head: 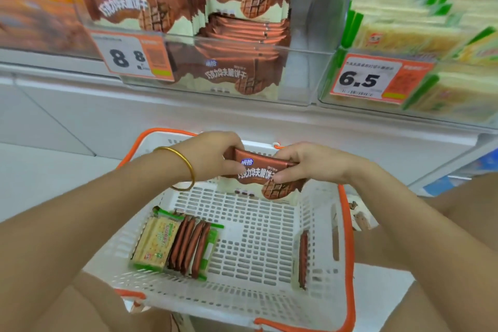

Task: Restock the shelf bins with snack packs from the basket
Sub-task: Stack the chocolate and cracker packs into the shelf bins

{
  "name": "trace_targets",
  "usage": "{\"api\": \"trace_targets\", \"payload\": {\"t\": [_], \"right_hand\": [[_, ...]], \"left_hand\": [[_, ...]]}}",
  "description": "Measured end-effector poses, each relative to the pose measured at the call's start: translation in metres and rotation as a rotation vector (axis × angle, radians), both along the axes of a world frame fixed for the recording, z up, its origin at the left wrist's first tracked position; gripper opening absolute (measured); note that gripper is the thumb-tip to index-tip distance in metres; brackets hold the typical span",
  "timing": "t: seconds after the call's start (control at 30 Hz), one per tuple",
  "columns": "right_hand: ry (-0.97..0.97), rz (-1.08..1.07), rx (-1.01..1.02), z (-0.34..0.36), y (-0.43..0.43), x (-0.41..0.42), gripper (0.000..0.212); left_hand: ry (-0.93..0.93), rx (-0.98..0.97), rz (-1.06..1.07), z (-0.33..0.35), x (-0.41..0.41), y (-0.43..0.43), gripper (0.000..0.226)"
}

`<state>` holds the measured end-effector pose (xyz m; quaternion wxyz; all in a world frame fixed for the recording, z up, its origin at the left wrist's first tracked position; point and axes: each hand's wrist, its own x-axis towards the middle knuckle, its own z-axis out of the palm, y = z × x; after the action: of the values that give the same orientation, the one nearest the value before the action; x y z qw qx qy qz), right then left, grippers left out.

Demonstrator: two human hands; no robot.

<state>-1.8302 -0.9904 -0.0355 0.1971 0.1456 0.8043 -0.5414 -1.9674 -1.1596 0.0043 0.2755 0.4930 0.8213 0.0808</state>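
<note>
A brown chocolate wafer pack (258, 175) is held above the white basket (258, 302) by both hands. My left hand (213, 156) grips its left end and my right hand (304, 161) pinches its right end. On the basket floor at the left lie a yellow-green cracker pack (156, 242) and several brown packs on edge (190, 246). One more brown pack (303, 259) stands against the basket's right wall. Above, a clear shelf bin (304, 78) holds more brown wafer packs (229, 75).
To the right, a second clear bin (336, 72) with a 6.5 price tag holds yellow-green cracker packs (404, 35). An orange-packaged stock (35, 8) fills the bin at the far left. The basket has orange handles (347, 237) and sits on a low white ledge.
</note>
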Motion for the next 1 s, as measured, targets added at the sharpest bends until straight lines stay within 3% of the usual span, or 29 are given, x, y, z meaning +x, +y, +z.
{"api": "trace_targets", "payload": {"t": [0.1, 0.27, 0.33, 0.4, 0.5, 0.57, 0.8, 1.0], "right_hand": [[0.138, -0.237, -0.045, 0.037, -0.007, 0.003, 0.014], [0.484, -0.502, 0.045, 0.107, -0.021, -0.014, 0.02], [0.62, -0.59, 0.186, 0.132, -0.018, -0.033, 0.018], [0.722, -0.681, 0.389, 0.149, -0.01, -0.057, 0.019], [0.778, -0.746, 0.595, 0.162, 0.007, -0.092, 0.019], [0.722, -0.773, 0.669, 0.162, 0.018, -0.114, 0.019], [0.584, -0.805, 0.795, 0.14, 0.032, -0.155, 0.021], [0.46, -0.817, 0.962, 0.136, 0.028, -0.159, 0.054]], "left_hand": [[-0.088, 0.16, 0.096, 0.032, -0.013, 0.0, 0.006], [-0.235, 0.64, 0.26, 0.075, -0.036, -0.006, 0.017], [-0.167, 0.897, 0.363, 0.08, -0.045, -0.002, 0.03], [0.048, 1.013, 0.351, 0.08, -0.052, 0.0, 0.041], [0.497, 0.894, 0.096, 0.07, -0.059, -0.001, 0.045], [0.641, 0.773, -0.016, 0.061, -0.06, 0.0, 0.05], [0.725, 0.629, -0.072, 0.053, -0.059, 0.004, 0.055], [0.728, 0.592, -0.081, 0.054, -0.06, 0.002, 0.055]]}}
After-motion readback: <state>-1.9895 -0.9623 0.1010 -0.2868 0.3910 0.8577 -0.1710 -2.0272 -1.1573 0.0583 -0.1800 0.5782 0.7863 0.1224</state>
